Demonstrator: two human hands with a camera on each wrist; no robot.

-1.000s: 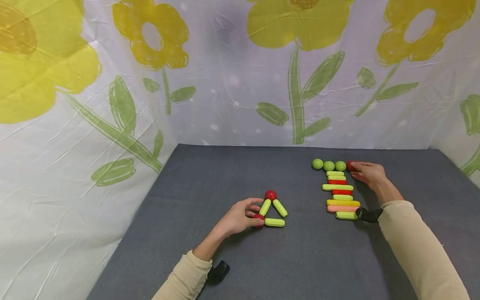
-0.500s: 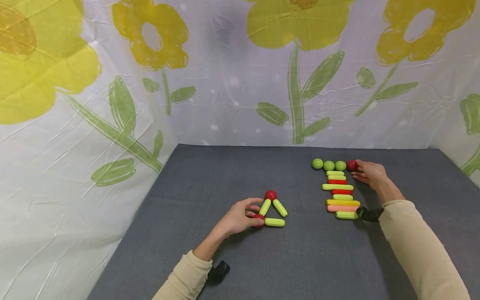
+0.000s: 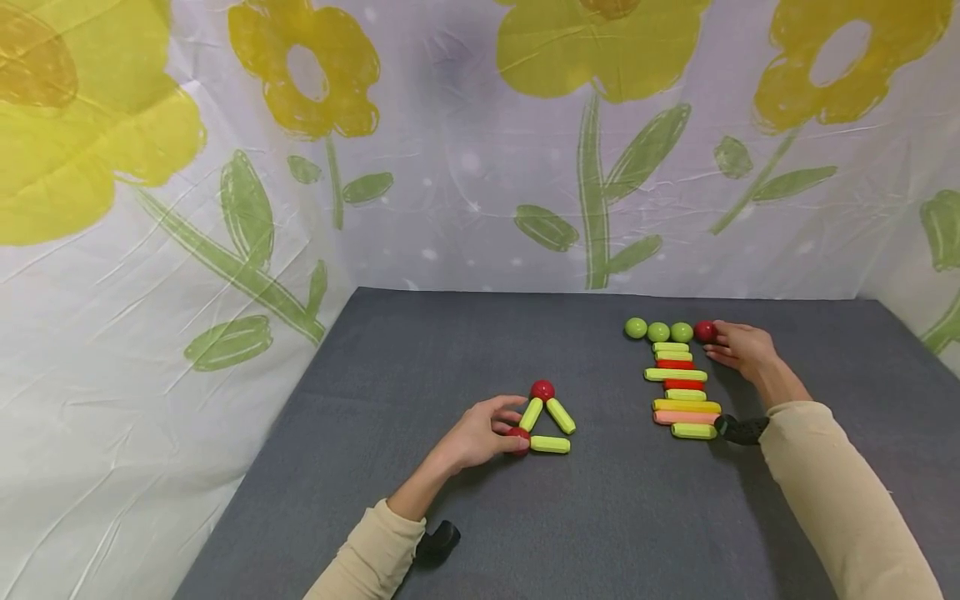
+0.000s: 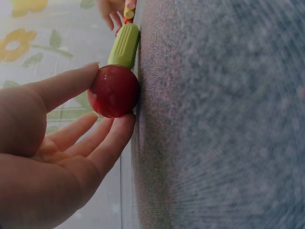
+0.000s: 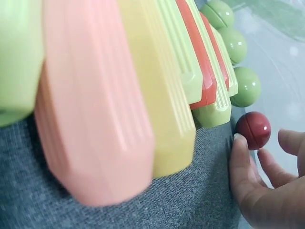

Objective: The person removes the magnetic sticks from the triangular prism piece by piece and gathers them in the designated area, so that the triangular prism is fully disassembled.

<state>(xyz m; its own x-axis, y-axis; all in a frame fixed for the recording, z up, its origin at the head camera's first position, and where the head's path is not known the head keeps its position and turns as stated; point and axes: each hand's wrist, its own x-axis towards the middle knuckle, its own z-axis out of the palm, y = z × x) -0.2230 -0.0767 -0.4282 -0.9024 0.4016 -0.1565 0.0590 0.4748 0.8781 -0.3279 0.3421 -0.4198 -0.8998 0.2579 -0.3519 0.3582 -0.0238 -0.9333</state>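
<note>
Left hand [image 3: 474,437] pinching red ball [image 4: 113,90] at triangle's 8 o'clock corner; slip risks knocking green stick [image 4: 124,46] loose. Right hand [image 3: 742,350] fingers relaxed, touching second red ball [image 5: 252,130]; nudging may send it rolling across counter [image 3: 615,517].

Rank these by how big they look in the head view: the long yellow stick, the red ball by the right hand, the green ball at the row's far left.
1. Long yellow stick.
2. Green ball and red ball: look alike.

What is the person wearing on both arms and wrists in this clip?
Both arms are in long, plain cream-beige sleeves that end at the wrists, left sleeve and right sleeve. A small black device sits at each wrist: left wrist device, right wrist device. Both hands are bare, with no gloves visible.
</note>
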